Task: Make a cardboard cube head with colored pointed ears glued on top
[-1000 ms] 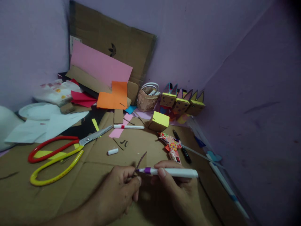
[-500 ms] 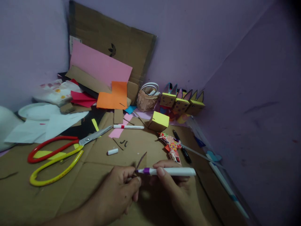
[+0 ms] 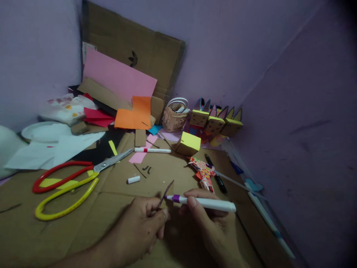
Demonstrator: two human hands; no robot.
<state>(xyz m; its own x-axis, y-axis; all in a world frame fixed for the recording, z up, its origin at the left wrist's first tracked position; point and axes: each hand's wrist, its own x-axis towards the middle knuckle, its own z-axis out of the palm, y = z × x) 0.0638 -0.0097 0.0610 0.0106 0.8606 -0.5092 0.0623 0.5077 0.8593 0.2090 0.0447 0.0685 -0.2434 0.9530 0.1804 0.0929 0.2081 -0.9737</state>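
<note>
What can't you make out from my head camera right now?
Head view:
- Thin dark strip, lower end: hidden by the left hand.
- White rounded object: cut off by the left edge.
- Black pen, any lettering: too dim and small.
- Right hand, beyond the wrist: cut off below.

1 head-worn camera, close above, facing forward, down

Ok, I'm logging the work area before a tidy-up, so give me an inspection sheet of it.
Surface: creased brown cardboard.
Job's things: purple-tipped marker, uncapped, its tip at a thin dark strip.
Clutter: scissors, red-banded marker, white cap, floral glue gun, orange paper.
Hands: left hand pinches the strip; right hand grips the marker.
Cables: none certain; the dark line by the right hand is unclear.
Surroundings: purple walls, cardboard panel leaning behind.
</note>
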